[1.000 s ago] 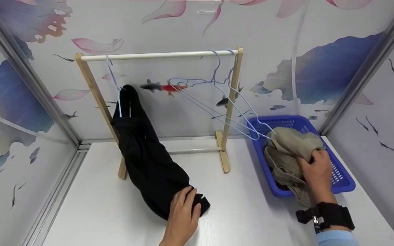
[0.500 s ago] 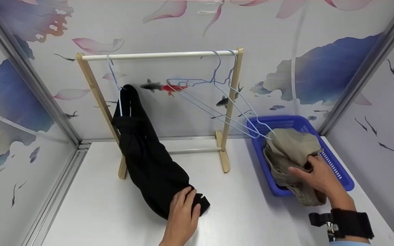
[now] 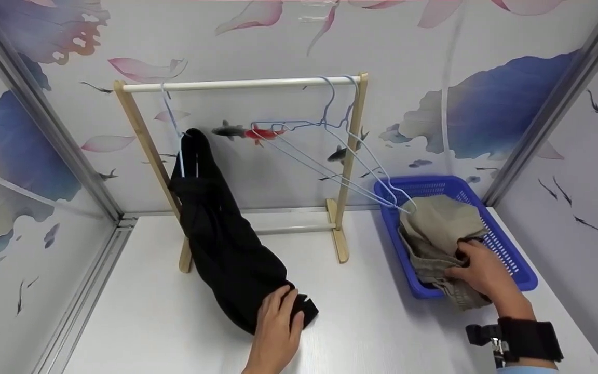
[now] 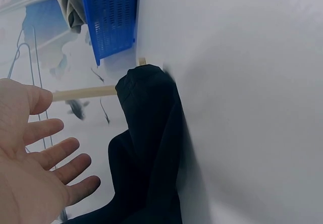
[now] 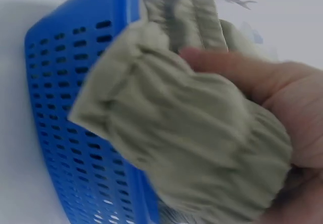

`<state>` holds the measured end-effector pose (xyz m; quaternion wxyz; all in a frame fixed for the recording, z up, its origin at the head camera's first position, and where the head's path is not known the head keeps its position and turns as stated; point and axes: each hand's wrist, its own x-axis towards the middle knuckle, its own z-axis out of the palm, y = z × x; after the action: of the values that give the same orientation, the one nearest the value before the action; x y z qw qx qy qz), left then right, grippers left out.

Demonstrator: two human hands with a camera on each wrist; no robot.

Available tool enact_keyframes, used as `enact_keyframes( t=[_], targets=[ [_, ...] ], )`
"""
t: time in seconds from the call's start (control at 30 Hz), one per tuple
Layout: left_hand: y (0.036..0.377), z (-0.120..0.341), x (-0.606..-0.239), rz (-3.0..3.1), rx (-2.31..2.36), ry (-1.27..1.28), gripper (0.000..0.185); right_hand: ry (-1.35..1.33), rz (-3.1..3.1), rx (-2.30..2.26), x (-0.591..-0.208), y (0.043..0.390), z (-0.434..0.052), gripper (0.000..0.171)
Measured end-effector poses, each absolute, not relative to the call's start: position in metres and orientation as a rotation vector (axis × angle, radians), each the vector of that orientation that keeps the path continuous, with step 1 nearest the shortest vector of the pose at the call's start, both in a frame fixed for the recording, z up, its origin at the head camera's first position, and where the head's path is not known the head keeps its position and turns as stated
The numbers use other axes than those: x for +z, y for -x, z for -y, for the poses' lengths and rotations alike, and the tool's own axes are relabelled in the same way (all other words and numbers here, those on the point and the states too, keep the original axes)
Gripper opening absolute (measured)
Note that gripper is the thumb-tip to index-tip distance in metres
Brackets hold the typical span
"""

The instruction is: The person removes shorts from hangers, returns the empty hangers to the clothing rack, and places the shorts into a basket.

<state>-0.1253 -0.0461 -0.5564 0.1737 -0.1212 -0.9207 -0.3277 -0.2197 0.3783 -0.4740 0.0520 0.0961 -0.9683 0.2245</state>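
Observation:
Black trousers [image 3: 226, 254] hang from a light-blue hanger [image 3: 180, 148] at the rack's left end, their lower end slanting forward over the table. My left hand [image 3: 277, 330] is beside that lower end; in the left wrist view its fingers [image 4: 63, 153] are spread and hold nothing, apart from the black cloth [image 4: 146, 133]. A crumpled khaki garment [image 3: 442, 218] with a gathered elastic edge lies in the blue basket [image 3: 525, 275], partly over its front rim. My right hand [image 3: 483, 272] grips a fold of it, thumb [image 5: 222, 65] on the cloth, other fingers mostly hidden.
A small rack with wooden legs [image 3: 348, 171] and a white rail [image 3: 242, 83] stands against the patterned back wall. Two bare blue wire hangers [image 3: 325, 123] hang at its right end, their lower corners reaching over the basket. Metal-framed side panels enclose the white table [image 3: 351, 311].
My right hand has moved toward the basket's front with the khaki cloth, whose raised fold has dropped flatter. The bare hangers shift slightly. My left hand stays where it was.

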Motion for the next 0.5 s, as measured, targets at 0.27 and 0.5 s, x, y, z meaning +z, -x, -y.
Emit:
enact_keyframes(
  t=[0.27,0.5],
  targets=[
    [0.125,0.046,-0.555,2.634,-0.944,0.332,0.038,-0.181,2.851,0.601,-0.486,0.234,-0.367,0.042],
    [0.125,0.046,-0.556,2.621,-0.940,0.336,0.038,-0.135,2.807,0.583,-0.498,0.251,-0.366,0.038]
  ],
)
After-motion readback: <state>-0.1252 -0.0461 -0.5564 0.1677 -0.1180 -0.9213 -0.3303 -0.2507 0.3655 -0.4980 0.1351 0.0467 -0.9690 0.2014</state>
